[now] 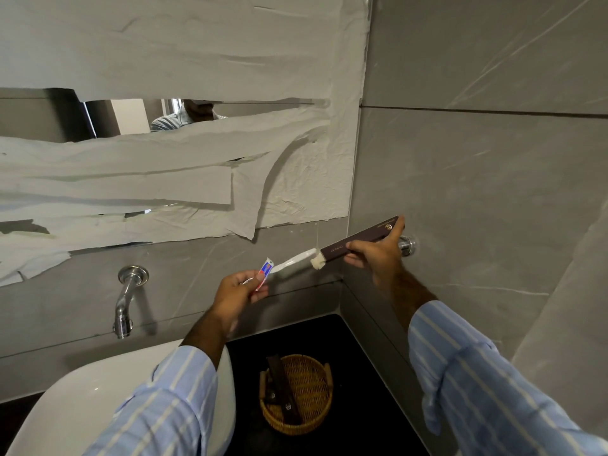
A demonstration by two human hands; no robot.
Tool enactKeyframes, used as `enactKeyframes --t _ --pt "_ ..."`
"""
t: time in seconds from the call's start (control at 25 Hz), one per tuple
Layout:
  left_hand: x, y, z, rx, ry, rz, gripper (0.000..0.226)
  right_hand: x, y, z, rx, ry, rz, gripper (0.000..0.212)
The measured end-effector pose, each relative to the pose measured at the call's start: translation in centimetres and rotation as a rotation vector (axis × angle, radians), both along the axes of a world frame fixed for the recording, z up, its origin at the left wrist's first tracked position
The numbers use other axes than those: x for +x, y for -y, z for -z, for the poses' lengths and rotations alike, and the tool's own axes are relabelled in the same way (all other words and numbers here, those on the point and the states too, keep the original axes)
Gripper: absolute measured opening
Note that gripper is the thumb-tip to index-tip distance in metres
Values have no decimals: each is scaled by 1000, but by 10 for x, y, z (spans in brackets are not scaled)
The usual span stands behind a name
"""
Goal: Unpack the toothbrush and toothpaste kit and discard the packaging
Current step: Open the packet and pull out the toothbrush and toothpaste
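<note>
1. The right hand gripped the long dark box of the kit, held up in the air near the corner where the two grey walls met, its open end turned toward the left.
2. The left hand pinched a small red-and-blue toothpaste tube and, it seemed, the near end of the white-wrapped toothbrush, whose far end sat at the box mouth.
3. The contents were therefore partly out, not fully clear of the box.
4. The toothbrush wrapper looked unopened, though the view was too small to be sure.
5. Nothing had been discarded: no bin showed.
6. A wicker basket with other dark boxes stood on the black counter by its back corner, beside the white basin.
</note>
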State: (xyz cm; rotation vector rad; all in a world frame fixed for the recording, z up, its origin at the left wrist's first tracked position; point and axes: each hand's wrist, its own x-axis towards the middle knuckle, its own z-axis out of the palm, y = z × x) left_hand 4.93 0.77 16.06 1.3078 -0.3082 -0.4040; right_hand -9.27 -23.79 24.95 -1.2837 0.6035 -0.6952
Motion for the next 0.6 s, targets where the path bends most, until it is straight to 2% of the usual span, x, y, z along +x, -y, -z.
enactKeyframes --t 0.12,0.28,0.44,0.6 --pt "-1 -2 5 -115 -104 -53 24 1 0 10 8 10 -20 134" --pt "-9 8 8 -152 -147 -44 17 4 -1 32 80 37 -68 133" --pt "-26 24 15 -181 -250 148 17 7 -15 68 53 -3 -43 130" --pt "-41 43 39 -177 -253 320 25 4 -35 103 5 -38 -24 143"
